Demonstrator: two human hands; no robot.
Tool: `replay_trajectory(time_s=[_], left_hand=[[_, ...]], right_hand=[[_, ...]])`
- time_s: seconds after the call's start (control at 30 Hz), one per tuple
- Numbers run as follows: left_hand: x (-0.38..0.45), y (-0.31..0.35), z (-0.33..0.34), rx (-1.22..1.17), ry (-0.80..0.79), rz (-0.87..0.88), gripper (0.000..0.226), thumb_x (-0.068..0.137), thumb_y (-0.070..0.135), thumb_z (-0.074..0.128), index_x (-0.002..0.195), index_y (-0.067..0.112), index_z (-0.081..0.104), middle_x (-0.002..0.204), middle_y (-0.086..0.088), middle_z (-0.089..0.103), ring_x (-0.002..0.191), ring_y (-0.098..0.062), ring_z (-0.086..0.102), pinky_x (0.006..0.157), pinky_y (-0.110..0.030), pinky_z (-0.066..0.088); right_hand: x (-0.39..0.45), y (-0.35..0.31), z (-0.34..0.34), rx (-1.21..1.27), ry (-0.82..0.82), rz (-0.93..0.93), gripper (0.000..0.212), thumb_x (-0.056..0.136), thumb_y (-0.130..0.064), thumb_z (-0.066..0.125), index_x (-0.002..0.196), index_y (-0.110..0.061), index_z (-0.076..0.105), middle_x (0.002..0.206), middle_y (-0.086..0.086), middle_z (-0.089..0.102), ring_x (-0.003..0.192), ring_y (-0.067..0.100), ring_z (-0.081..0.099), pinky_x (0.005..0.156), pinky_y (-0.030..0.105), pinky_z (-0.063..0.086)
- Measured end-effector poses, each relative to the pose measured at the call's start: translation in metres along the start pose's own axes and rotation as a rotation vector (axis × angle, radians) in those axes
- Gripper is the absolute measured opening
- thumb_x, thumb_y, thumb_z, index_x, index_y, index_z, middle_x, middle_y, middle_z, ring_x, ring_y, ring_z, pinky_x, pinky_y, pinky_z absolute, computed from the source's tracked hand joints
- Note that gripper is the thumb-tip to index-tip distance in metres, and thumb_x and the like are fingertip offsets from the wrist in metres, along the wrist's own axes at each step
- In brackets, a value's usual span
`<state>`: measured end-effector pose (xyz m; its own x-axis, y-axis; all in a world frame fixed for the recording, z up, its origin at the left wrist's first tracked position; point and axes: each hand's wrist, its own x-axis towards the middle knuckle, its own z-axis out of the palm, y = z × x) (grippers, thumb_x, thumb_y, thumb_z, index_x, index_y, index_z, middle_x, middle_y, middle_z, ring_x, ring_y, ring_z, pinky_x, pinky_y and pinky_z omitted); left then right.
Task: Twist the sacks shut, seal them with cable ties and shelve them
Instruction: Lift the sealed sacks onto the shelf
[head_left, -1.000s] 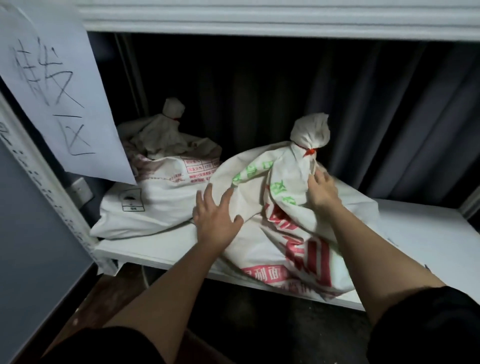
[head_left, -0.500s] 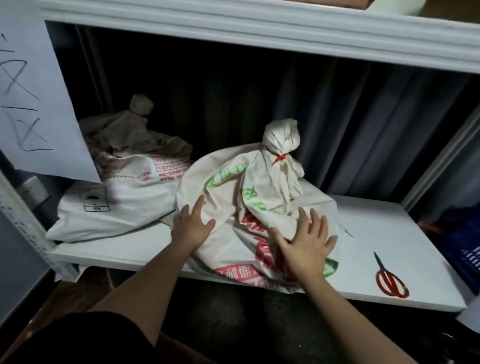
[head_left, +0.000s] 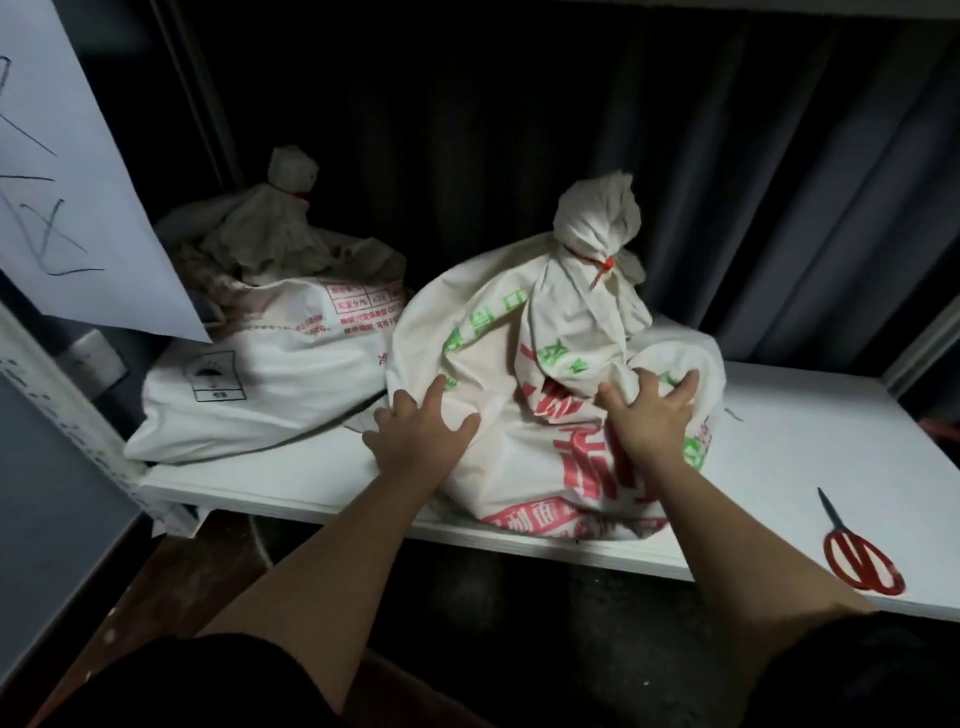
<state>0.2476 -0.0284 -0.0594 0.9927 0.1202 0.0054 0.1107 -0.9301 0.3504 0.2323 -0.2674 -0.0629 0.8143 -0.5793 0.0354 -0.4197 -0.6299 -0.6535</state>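
1. Resting on the white shelf (head_left: 779, 447) beside the other tied sack (head_left: 270, 374) — near sack (head_left: 519, 415), red cable tie (head_left: 605, 266) at neck.
2. Pressing flat, fingers spread: left hand (head_left: 415, 431), as before.
3. Now bunching cloth in curled fingers — right hand (head_left: 649, 415), earlier flat.
4. Lying right: red scissors (head_left: 857, 556).

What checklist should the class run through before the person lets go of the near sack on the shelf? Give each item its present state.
1. Near sack neck tied: ok, a red tie cinches it.
2. Far sack tied: ok, red shows at its neck.
3. Near sack fully on the shelf: not ok, its bottom edge bulges over the front edge.
4. Both hands on the near sack: ok, left hand presses its side, right hand grips a fold.
5. Scissors out of the way: ok, they lie apart to the right.
6. Tie fully tight: cannot tell.
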Motion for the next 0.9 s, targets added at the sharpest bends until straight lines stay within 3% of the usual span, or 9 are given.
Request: replay_trajectory(time_s=[0.27,0.47,0.67,0.8,0.9], left_hand=[[0.008,-0.005,0.013,0.095,0.116,0.015,0.071,0.08,0.073,0.046,0.143,0.043,0.032,0.134,-0.011,0.043,0.12,-0.034,0.043,0.097,-0.044,0.034],[0.006,-0.004,0.005,0.018,-0.043,-0.026,0.072,0.084,0.069,0.045,0.147,0.043,0.021,0.145,-0.011,0.031,0.131,-0.034,0.032,0.104,-0.044,0.029],[0.002,-0.01,-0.022,-0.077,-0.283,0.039,0.077,0.089,0.052,0.049,0.152,0.034,0.008,0.152,-0.011,0.024,0.138,-0.036,0.027,0.108,-0.045,0.028],[-0.008,-0.017,-0.051,-0.098,-0.365,0.064,0.077,0.085,0.047,0.053,0.15,0.022,0.02,0.151,-0.012,0.032,0.135,-0.033,0.037,0.108,-0.041,0.035],[-0.023,-0.018,-0.084,-0.117,-0.357,0.056,0.06,0.09,0.04,0.052,0.141,0.012,0.04,0.145,-0.01,0.044,0.13,-0.027,0.045,0.102,-0.031,0.038]], right_hand=[[0.031,0.008,0.013,-0.024,-0.14,-0.106,0.063,0.091,-0.059,0.045,0.145,-0.03,0.036,0.158,-0.002,-0.022,0.146,0.034,0.011,0.117,0.047,0.02],[0.027,0.001,0.005,-0.142,-0.146,-0.065,0.062,0.092,-0.058,0.042,0.146,-0.031,0.031,0.16,0.005,-0.015,0.14,0.04,0.021,0.112,0.051,0.025],[0.01,-0.014,-0.015,-0.174,-0.155,0.014,0.069,0.09,-0.052,0.047,0.149,-0.023,0.024,0.158,0.008,0.014,0.136,0.039,0.027,0.107,0.051,0.027],[-0.017,-0.03,-0.041,-0.205,-0.157,-0.01,0.06,0.093,-0.042,0.046,0.144,-0.014,0.031,0.146,0.016,0.034,0.131,0.038,0.034,0.105,0.047,0.031],[-0.037,-0.045,-0.061,-0.196,-0.223,-0.038,0.053,0.092,-0.037,0.046,0.138,-0.01,0.039,0.138,0.017,0.044,0.124,0.036,0.045,0.101,0.043,0.039]])
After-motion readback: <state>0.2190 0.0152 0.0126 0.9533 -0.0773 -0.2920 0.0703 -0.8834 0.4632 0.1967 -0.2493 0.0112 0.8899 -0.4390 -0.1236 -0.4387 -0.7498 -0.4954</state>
